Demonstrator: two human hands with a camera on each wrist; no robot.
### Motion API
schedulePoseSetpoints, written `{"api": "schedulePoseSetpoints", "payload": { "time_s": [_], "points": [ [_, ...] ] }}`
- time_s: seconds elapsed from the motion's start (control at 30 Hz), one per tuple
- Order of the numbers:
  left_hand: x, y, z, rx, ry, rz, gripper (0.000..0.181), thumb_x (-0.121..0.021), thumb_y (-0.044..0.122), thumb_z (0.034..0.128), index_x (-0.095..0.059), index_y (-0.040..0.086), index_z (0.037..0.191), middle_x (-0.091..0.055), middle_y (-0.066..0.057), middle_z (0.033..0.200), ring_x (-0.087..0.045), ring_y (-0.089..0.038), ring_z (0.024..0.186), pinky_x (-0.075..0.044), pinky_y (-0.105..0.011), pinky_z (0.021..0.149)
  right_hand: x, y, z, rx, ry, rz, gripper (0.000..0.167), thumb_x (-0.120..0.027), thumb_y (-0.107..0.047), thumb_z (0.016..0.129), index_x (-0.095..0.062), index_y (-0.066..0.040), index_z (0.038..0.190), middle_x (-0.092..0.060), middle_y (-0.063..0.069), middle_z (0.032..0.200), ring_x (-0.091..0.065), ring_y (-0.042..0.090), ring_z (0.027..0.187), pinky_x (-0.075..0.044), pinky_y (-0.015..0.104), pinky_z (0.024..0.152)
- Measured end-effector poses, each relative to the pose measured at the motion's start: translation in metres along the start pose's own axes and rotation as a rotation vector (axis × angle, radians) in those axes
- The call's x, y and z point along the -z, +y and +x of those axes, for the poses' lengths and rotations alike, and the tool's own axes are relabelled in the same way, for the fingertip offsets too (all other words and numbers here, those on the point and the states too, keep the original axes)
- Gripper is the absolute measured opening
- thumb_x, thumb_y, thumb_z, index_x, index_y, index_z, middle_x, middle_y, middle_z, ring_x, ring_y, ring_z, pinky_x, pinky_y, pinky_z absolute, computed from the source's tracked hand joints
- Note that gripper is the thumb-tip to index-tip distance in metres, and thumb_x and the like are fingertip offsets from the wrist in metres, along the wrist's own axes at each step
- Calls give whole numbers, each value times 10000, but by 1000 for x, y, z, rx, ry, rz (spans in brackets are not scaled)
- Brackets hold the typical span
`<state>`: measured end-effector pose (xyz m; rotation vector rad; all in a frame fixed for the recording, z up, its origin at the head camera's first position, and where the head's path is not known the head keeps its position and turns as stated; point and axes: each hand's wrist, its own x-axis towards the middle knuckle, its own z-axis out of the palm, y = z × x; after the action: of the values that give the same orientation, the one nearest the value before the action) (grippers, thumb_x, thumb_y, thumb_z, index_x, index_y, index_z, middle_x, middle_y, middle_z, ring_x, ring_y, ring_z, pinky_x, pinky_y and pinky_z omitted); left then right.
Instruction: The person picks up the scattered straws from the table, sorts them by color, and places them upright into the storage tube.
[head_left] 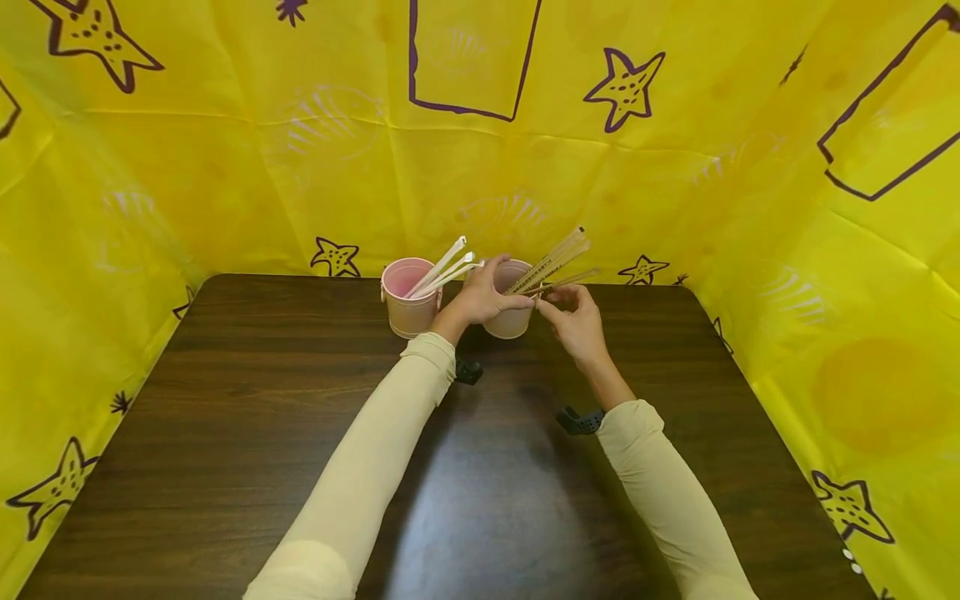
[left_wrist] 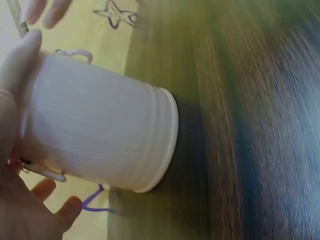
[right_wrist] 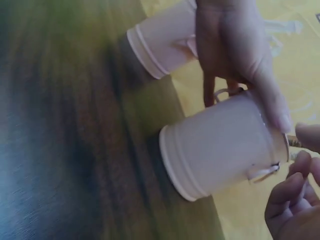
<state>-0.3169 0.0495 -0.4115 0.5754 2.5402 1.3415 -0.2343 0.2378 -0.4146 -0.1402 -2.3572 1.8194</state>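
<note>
My left hand (head_left: 483, 293) grips the right-hand pale pink bucket (head_left: 508, 323) at its rim, thumb across the near side and fingers round its left side. Several slim tan sticks (head_left: 551, 263) with dark print lean to the right out of this bucket. One tan stick (head_left: 573, 277) lies lower than the others, and my right hand (head_left: 581, 325) pinches around it with thumb and fingertips at the bucket's right rim. Its lower end is hidden. In the right wrist view the same bucket (right_wrist: 225, 145) stands upright on the table, just beside the right fingertips (right_wrist: 301, 162).
Left of my left hand stands a second pink bucket (head_left: 408, 317) holding several white paper-wrapped straws (head_left: 442, 273). Both buckets are near the back edge of the dark wooden table (head_left: 300, 417). A yellow cloth (head_left: 247, 183) with drawn starfish rises behind and at the sides.
</note>
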Motion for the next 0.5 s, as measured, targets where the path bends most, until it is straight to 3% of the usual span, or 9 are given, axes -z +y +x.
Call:
{"api": "schedulePoseSetpoints", "payload": {
  "time_s": [0.2,0.3,0.4,0.5],
  "points": [
    [1,8,-4,3,15,70,1045,-808,526,834,-233,172,1632,-248,-123,1685,-184,-367,1553,-283,-577,1232,9,0,-26,23,-171,-140,550,-720,-254,966,-465,-49,1408,-558,173,1279,-563,190,620,-469,226,567],
    [-3,11,-8,-8,66,131,1045,-771,550,860,-204,144,1638,-210,-108,1696,-188,-375,1558,-291,-595,1225,11,0,-38,56,-243,-225,522,-710,-230,974,-469,-60,1405,-567,195,1290,-586,316,669,-484,246,572],
    [-11,11,-13,-42,140,218,1030,-719,582,891,-179,122,1639,-188,-97,1699,-216,-374,1552,-304,-597,1218,11,2,-48,83,-301,-307,512,-692,-219,986,-460,-65,1416,-589,205,1298,-585,330,709,-501,265,615],
    [-18,11,-21,-90,209,296,989,-672,578,929,-163,110,1636,-183,-99,1692,-241,-364,1537,-305,-589,1219,10,4,-57,119,-341,-372,524,-679,-208,993,-442,-51,1434,-595,230,1303,-568,240,736,-501,278,666]
  ]
}}
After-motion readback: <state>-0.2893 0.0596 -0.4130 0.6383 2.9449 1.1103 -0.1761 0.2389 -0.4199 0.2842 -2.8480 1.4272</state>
